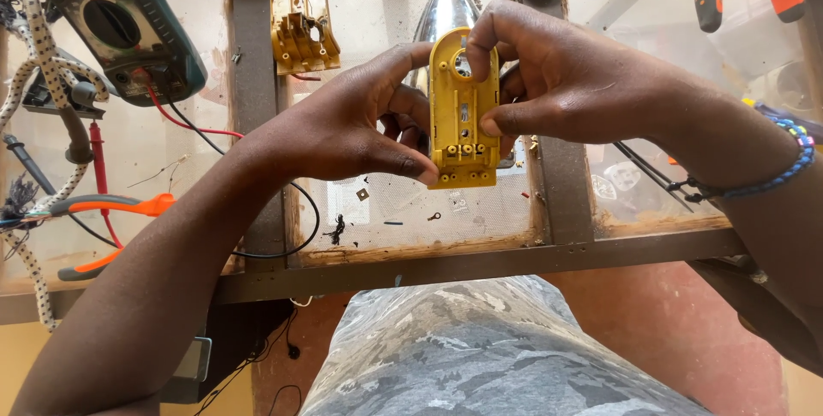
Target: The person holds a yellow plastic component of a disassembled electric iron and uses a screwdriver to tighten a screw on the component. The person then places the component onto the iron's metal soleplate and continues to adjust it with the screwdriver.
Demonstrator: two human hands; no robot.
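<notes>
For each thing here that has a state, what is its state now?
Yellow plastic cover: held upright by both hands, inner side facing the camera.
Left hand: gripping the cover's left edge.
Right hand: pinching its top and right edge.
Second yellow part: lying free.
Multimeter: leads plugged in.

Plastic cover (pixel 464 111) held between left hand (pixel 343 129) and right hand (pixel 570 81), above the table (pixel 480 255). Second cover (pixel 302 15) behind-left; multimeter (pixel 116 21) far left; pliers (pixel 103 210) below it.
</notes>
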